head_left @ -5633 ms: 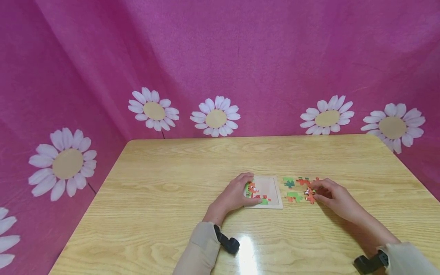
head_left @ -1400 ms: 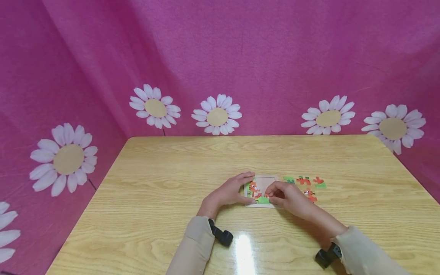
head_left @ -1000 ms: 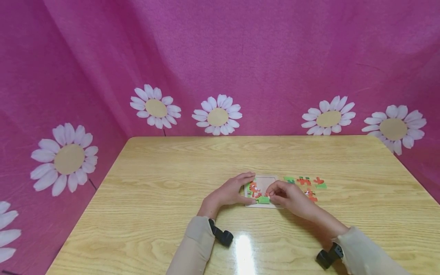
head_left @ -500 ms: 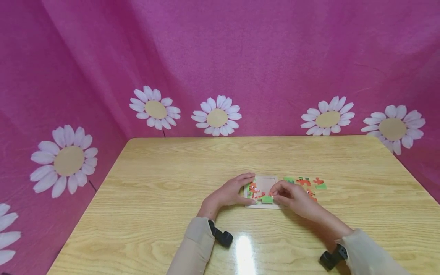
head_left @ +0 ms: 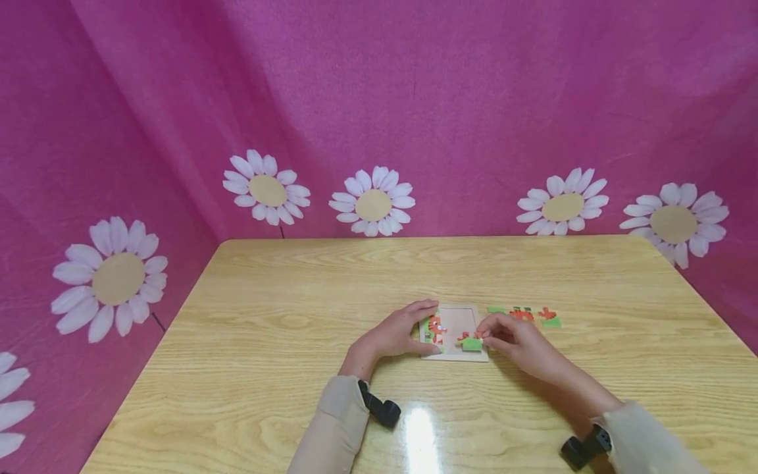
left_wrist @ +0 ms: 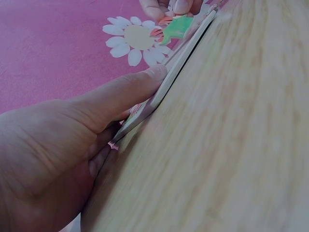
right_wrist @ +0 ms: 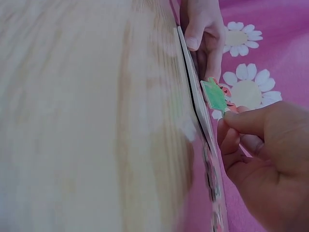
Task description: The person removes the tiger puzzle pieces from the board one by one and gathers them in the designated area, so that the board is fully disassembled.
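Observation:
On the table lies a pale wooden puzzle board [head_left: 458, 319]. Joined pieces showing an orange animal's face [head_left: 437, 325] fill its left side. My left hand [head_left: 391, 332] holds the board's left end, thumb along the near edge and fingers at the far edge. With thumb and fingertips, my right hand [head_left: 524, 342] pinches a green and orange puzzle piece [head_left: 472, 344] over the board's near right part. That piece [right_wrist: 215, 95] looks tilted and raised off the board in the right wrist view. Part of the loose pieces is hidden behind my right hand.
Several loose puzzle pieces lie right of the board, among them an orange striped one [head_left: 522, 315] and an orange and green one [head_left: 551, 318]. A pink curtain with printed daisies [head_left: 373, 205] hangs behind the wooden table [head_left: 266, 316].
From reaching among the loose pieces, my right hand came over the board. Lately it has shifted right along the near side with the green and orange piece. My left hand stays on the board.

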`<state>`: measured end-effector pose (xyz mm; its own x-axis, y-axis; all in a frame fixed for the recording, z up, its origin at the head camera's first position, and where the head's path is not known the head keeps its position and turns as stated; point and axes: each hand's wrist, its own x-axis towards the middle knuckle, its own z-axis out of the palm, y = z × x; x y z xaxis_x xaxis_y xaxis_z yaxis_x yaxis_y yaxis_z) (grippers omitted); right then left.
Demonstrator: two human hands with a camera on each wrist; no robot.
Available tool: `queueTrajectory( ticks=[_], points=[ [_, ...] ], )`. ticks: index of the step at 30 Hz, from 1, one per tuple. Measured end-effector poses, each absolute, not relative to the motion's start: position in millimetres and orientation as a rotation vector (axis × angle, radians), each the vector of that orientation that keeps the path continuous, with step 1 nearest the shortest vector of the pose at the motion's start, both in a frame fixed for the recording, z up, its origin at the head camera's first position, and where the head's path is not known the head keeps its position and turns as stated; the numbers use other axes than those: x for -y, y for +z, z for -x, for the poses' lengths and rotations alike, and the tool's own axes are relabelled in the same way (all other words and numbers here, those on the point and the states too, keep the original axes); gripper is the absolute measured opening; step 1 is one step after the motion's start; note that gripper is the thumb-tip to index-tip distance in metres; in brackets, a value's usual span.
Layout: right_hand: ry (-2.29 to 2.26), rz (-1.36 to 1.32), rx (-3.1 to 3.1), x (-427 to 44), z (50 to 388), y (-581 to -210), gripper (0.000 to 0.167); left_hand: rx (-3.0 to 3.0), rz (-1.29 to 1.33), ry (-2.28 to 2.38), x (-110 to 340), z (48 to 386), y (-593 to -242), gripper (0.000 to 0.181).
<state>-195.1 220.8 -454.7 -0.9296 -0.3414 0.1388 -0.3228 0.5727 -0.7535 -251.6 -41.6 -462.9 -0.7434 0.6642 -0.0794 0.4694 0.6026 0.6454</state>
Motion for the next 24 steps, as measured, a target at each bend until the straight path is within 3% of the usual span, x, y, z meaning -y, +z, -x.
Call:
queueTrajectory(
  ticks=[24],
  points=[
    [-1.396,0.765,-2.889,-255.8,185.5,-460.2,0.011,-2.531,-0.945,0.878,42.4,250.7,-462.2,0.081]
  ],
)
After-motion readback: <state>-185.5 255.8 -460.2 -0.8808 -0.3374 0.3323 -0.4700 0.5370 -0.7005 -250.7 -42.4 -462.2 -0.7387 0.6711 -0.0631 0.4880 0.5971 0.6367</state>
